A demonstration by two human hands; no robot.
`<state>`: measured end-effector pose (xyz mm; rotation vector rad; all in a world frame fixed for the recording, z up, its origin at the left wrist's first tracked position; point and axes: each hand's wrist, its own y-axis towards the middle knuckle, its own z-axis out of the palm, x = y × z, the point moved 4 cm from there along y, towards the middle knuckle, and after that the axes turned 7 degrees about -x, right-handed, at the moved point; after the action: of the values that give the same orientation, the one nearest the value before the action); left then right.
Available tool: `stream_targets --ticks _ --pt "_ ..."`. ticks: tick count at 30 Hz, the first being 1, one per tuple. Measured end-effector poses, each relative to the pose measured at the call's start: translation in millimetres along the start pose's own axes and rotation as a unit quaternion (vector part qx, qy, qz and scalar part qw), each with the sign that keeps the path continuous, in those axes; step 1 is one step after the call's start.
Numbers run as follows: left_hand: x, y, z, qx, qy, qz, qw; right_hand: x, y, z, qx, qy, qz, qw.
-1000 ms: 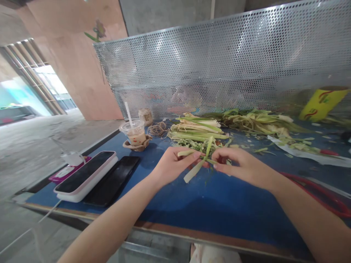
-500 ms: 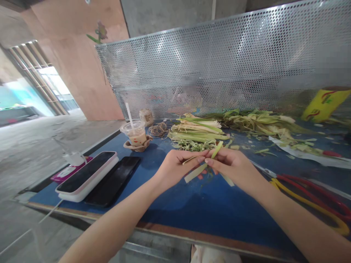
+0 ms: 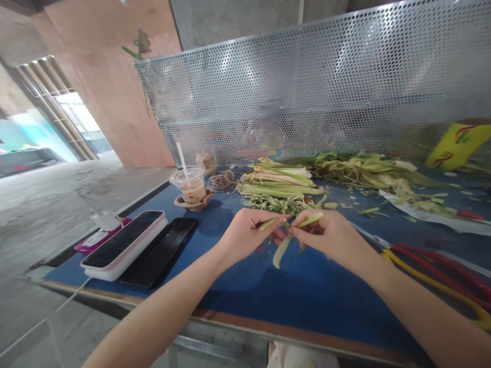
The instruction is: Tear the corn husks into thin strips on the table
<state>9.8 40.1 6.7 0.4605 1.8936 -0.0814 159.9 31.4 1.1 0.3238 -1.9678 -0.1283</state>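
Note:
Over the blue tabletop (image 3: 245, 301), my left hand (image 3: 245, 235) and my right hand (image 3: 328, 230) meet with their fingertips nearly touching. Both pinch a pale green leaf strip (image 3: 282, 251), which is crossed or folded between the thumbs. One end hangs down below the fingers, and another end points right across my right hand. The fold itself is mostly hidden by fingertips. Just beyond my hands lies a pile of small, knotted-looking green pieces (image 3: 268, 203). Behind that pile are stacked long green and cream leaf strips (image 3: 282, 179).
Red- and yellow-handled scissors (image 3: 418, 260) lie right of my right arm. Leaf scraps (image 3: 364, 174) cover the back right near a yellow roll (image 3: 458, 145). To the left are an iced drink cup (image 3: 190, 186), twine (image 3: 222, 180) and phones (image 3: 161, 253). Perforated metal (image 3: 307, 97) stands behind.
The leaf strip has turned between my fingers: its lower end now hangs more steeply, and the upper end has tipped over to the right. Both hands stay in nearly the same place.

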Motion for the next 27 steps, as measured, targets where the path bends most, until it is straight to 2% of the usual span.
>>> stream_targets --ticks 5,12,14,18,20,27 --pt "-1 -1 2.1 0.024 -0.094 -0.016 0.995 -5 4 -3 -0.018 0.035 0.003 0.999" --pt "6 1 12.0 0.036 -0.184 -0.053 0.981 2 0 -7 -0.120 -0.007 -0.014 0.993" --pt "7 2 14.7 0.041 -0.193 -0.054 0.979 -1 2 -8 -0.111 0.008 -0.006 0.994" --pt "6 4 16.4 0.033 -0.208 -0.046 0.977 -7 6 -4 -0.006 0.132 0.023 0.991" --pt "4 3 17.1 0.032 -0.228 -0.046 0.972 -4 6 -4 0.015 0.170 0.017 0.985" --pt "0 2 18.3 -0.012 -0.235 0.004 0.972 7 1 -7 -0.042 0.129 -0.021 0.991"
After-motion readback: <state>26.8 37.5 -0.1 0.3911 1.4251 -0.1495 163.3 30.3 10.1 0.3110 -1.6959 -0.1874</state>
